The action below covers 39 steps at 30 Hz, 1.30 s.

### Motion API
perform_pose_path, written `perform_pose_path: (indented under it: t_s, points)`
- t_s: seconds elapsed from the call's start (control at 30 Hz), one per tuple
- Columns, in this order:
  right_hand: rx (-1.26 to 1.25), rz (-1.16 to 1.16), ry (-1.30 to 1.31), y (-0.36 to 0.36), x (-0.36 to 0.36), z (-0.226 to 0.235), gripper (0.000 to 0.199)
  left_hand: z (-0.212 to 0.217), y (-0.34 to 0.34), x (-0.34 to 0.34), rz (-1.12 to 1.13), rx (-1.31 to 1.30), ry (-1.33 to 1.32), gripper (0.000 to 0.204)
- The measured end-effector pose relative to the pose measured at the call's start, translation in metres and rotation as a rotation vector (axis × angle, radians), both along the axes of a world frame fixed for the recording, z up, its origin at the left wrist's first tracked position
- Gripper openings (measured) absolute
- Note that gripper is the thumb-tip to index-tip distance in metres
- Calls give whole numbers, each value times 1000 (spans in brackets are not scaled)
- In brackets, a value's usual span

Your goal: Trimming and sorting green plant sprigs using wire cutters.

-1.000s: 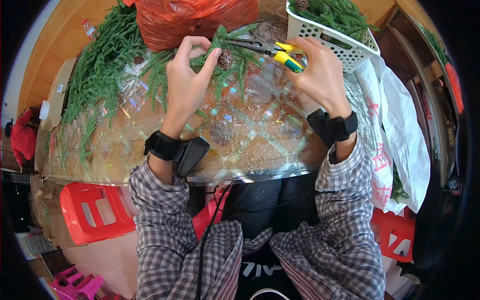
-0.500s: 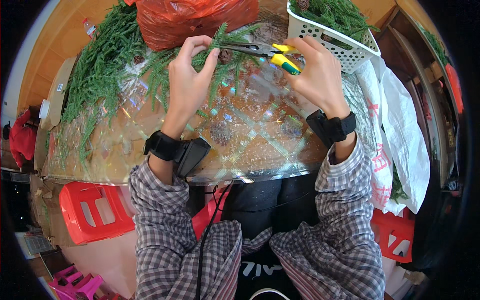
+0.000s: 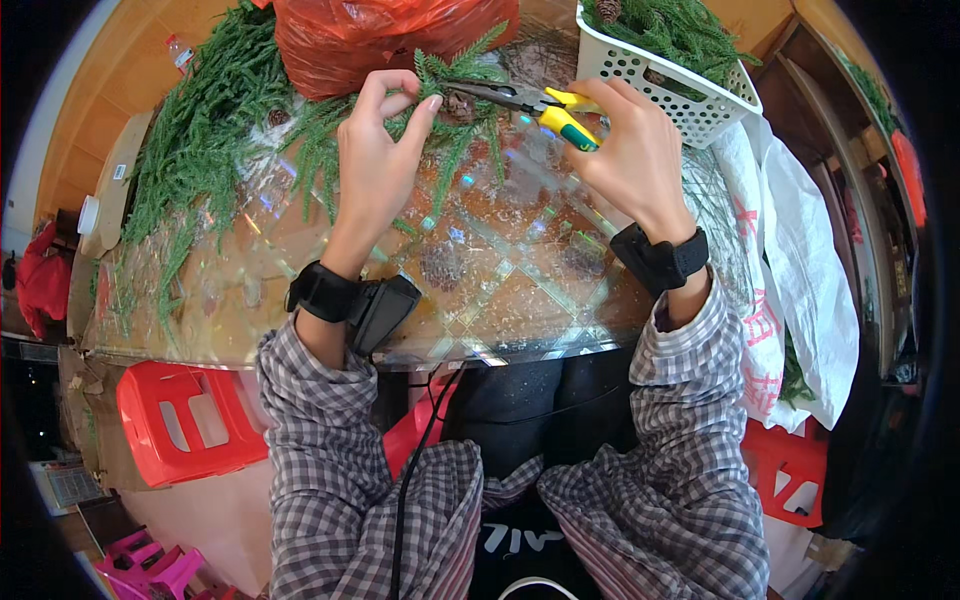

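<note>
My right hand is closed on a pair of long-nose pliers with yellow and green handles. Their dark jaws point left and reach into a green artificial pine sprig. Thumb and fingers of my left hand pinch this sprig near the jaw tips. A brown pine cone sits among its needles, just under the jaws. What exactly the jaws grip is too small to make out.
A red plastic bag stands behind my left hand, beside a heap of pine branches. At the back right is a white perforated basket of greenery and cones. A white woven sack hangs over the table's right side.
The sprig has turned in my left hand, so its tip leans more to the right. The plier jaws have shifted slightly, with both hands in nearly the same place.
</note>
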State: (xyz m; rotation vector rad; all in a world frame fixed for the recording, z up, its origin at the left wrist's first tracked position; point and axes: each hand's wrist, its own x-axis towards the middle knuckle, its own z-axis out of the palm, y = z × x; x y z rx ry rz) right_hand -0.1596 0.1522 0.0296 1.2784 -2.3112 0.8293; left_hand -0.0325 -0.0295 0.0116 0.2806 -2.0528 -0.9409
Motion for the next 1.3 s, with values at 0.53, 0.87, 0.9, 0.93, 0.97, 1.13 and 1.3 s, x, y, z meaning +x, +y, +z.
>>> perform_pose_path:
  t_s: [0.53,0.87,0.9,0.93,0.97,1.13,1.3]
  points:
    - [-56,93,-70,0,-1,0,35,6,3,1,-110,-12,91,17]
    - [-22,0,-86,1,0,0,33,4,6,1,-324,203,122,16]
    - [-22,0,-80,1,0,0,33,6,8,2,-360,282,107,15]
    - [-22,-1,-75,1,-1,0,33,9,9,4,-395,361,92,14]
    - [-22,-2,-70,1,-1,0,33,10,9,5,-430,440,77,14]
    - [10,-13,-39,1,-2,-1,32,7,-3,3,-460,435,55,9]
    - [19,-16,-59,1,-1,-1,32,6,-1,4,-351,664,10,7]
